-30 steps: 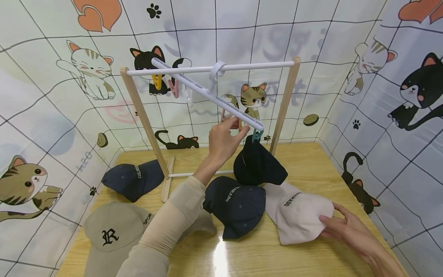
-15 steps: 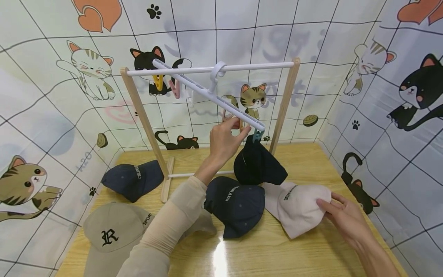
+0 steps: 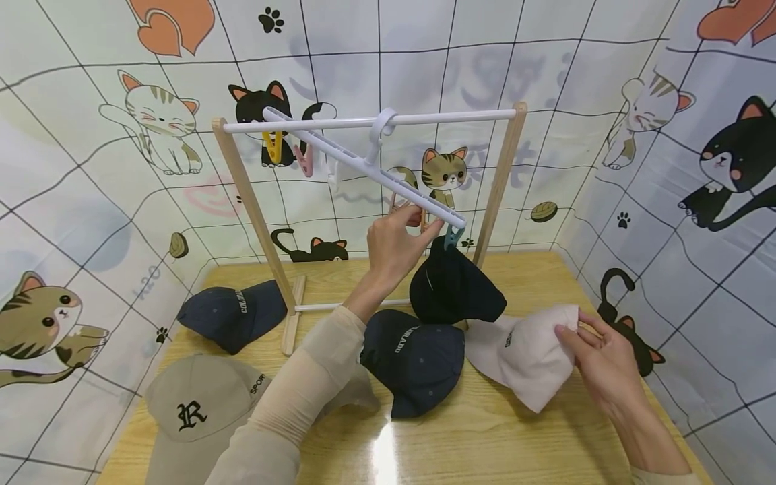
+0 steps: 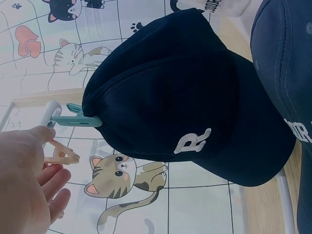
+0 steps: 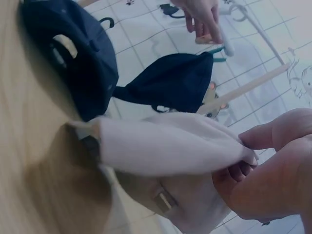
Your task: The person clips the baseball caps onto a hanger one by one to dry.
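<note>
My right hand (image 3: 606, 357) pinches the crown edge of a pale pink cap (image 3: 536, 353), thumb outside. The cap hangs tilted, brim to the left; its open underside with a strap buckle (image 5: 165, 200) shows in the right wrist view. My left hand (image 3: 394, 246) is up at the right end of a white clip hanger (image 3: 388, 178). Its thumb and fingers pinch a peach-orange clothespin (image 4: 63, 152), partly covered by the hand. Beside it, a teal clothespin (image 4: 75, 120) grips a black cap (image 3: 451, 286) with a white R (image 4: 192, 141), which hangs brim downward.
The hanger hooks over a rack's white bar (image 3: 303, 124). Yellow (image 3: 273, 147) and pink clothespins (image 3: 303, 160) hang at its far end. A navy cap (image 3: 418, 364) lies front centre, another navy cap (image 3: 230, 313) at left. A beige cap (image 3: 203, 397) lies front left; my left sleeve crosses the table.
My right hand has raised and tilted the pale pink cap, its crown edge lifting and turning more upright. The left hand stays at the clothespin; the hanger has swung slightly.
</note>
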`<state>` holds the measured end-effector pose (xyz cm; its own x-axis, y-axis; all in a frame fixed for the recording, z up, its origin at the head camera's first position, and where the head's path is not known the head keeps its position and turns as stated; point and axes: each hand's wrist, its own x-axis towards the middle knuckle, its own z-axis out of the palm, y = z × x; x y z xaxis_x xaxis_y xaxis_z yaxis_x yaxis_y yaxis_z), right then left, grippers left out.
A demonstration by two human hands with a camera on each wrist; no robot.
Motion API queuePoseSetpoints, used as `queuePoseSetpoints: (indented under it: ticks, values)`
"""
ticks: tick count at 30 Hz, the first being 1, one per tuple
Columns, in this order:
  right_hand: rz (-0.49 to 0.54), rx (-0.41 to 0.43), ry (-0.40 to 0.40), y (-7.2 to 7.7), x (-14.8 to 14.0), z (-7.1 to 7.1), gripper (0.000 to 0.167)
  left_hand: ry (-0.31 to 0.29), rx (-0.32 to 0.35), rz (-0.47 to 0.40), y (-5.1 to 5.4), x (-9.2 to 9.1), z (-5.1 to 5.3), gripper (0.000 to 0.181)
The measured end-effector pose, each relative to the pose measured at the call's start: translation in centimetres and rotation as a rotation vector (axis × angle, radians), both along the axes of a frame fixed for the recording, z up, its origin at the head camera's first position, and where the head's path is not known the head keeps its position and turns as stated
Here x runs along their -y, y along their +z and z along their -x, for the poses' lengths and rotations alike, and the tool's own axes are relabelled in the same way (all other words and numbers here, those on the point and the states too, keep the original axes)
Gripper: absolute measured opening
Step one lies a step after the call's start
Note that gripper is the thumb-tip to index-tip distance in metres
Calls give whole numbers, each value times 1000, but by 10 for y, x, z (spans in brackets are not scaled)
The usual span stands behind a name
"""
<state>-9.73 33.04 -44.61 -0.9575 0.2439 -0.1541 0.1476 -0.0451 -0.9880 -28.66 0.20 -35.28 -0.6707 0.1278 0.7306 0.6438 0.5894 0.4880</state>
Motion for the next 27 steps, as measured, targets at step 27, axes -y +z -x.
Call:
queuePoseSetpoints:
  ticks: [27]
  values:
    - [57,-230,-148,56,10,5,23,-16,-68,98,8,4,3,34]
